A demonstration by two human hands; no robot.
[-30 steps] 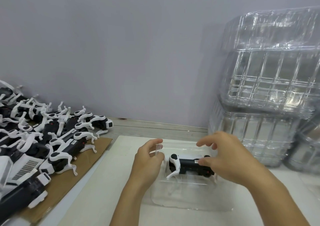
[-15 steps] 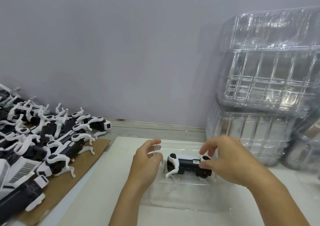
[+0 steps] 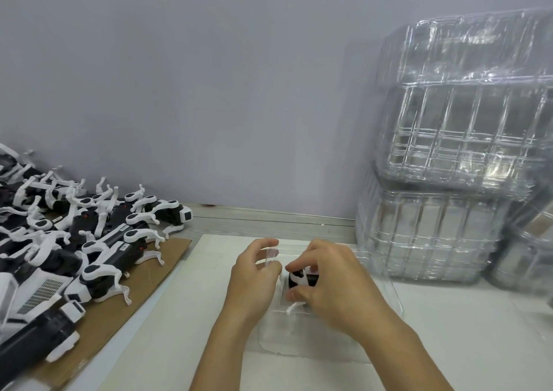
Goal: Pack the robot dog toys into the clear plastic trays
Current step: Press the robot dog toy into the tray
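While one robot dog toy [image 3: 300, 277] sits in the clear plastic tray [image 3: 270, 335] on the worktop [image 3: 449, 331], right hand [image 3: 332, 286] grip clamped on it, left hand [image 3: 254, 274] pinching the tray's edge, many unpacked toys [image 3: 89, 241] wait left; most packing apparently remains.

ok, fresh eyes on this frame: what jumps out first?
Two hands at bottom centre: the right hand grips a robot dog toy over a clear tray that the left hand steadies. A heap of black-and-white toys fills the left; stacked clear trays tower at right.
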